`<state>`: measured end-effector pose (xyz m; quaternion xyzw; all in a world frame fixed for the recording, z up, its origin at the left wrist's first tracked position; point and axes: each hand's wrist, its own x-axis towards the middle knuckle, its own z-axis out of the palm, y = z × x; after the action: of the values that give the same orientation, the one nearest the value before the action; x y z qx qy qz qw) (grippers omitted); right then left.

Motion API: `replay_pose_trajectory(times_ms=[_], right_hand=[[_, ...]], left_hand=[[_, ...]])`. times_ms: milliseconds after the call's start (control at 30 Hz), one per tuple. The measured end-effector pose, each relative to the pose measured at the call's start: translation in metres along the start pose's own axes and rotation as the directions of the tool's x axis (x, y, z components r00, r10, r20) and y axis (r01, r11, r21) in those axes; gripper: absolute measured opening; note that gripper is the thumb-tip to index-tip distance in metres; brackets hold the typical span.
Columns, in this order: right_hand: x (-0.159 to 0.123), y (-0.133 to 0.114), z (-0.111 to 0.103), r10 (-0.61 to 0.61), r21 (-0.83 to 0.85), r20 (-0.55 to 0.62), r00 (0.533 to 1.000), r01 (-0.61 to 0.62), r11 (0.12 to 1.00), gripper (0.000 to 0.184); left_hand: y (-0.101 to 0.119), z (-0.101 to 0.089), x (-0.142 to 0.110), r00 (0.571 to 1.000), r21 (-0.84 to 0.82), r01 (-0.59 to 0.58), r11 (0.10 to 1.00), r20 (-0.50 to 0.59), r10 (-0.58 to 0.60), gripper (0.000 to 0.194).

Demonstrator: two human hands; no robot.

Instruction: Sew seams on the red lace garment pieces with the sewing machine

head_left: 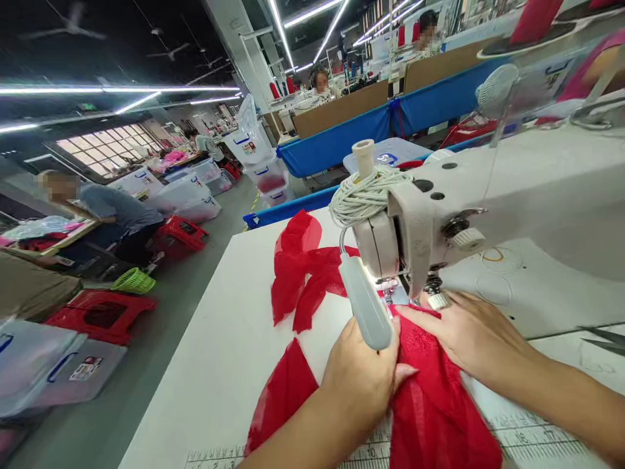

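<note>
Where the red fabric [434, 404] ran up to the sewing machine [493, 202], the right hand [473, 332] lay unclenched on that fabric; the left hand [359, 374] touched its opposite edge, but I could not tell whether it grasped, a gray lamp [364, 299] partly covering it. Beyond, loose red pieces [288, 293] lay on the white table [209, 365]; farther off stood stacked bins [263, 172].

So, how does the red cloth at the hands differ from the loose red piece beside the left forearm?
The red cloth reaches the needle area of the sewing machine and lies in folds; the loose red piece lies flatter, apart from the machine. The left hand and right hand touch the cloth, but neither is on the loose piece. Both are red, over the white table.
</note>
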<state>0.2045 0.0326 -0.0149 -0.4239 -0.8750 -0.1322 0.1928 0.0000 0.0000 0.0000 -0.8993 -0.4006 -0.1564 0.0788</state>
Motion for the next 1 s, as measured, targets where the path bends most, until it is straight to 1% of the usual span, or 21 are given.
replay_pose_trajectory(times_ms=[167,367,433,600,733,867,933,1000], right_hand=[[0.0034,0.0023,-0.0030,-0.001,0.041,0.036,0.999,0.000,0.999,0.045],[0.0047,0.0018,-0.0025,0.000,0.076,-0.013,1.000,0.001,0.997,0.035],[0.0050,0.0022,-0.0017,0.000,0.080,-0.007,1.000,0.001,0.997,0.033],[0.0046,0.0038,0.0005,0.026,0.106,0.070,0.997,-0.033,0.994,0.035],[0.0059,0.0028,-0.0014,0.090,0.161,0.168,0.982,-0.117,0.980,0.035],[0.0079,0.0008,-0.0028,0.174,0.214,0.263,0.949,-0.233,0.949,0.033],[0.0076,0.0011,-0.0015,0.191,0.229,0.277,0.942,-0.258,0.939,0.033],[0.0069,0.0021,0.0002,0.168,0.223,0.253,0.953,-0.226,0.948,0.036]], left_hand=[[-0.0015,-0.0032,-0.0026,1.000,0.027,0.007,1.000,-0.010,-0.007,0.053],[-0.0016,-0.0033,-0.0001,1.000,0.035,0.001,0.999,-0.013,-0.001,0.050],[-0.0023,-0.0023,0.0004,1.000,0.034,-0.005,0.999,-0.027,0.006,0.050],[-0.0040,-0.0014,0.0003,0.999,0.055,-0.015,0.998,-0.034,0.016,0.052],[-0.0037,-0.0034,0.0008,0.999,0.068,-0.009,0.998,-0.031,0.011,0.052],[-0.0033,-0.0038,0.0010,1.000,0.069,-0.003,0.998,-0.002,0.003,0.051],[-0.0037,-0.0034,0.0008,1.000,0.066,0.000,0.998,0.005,-0.001,0.051],[-0.0044,-0.0031,0.0007,1.000,0.060,0.003,0.998,0.005,-0.003,0.050]])
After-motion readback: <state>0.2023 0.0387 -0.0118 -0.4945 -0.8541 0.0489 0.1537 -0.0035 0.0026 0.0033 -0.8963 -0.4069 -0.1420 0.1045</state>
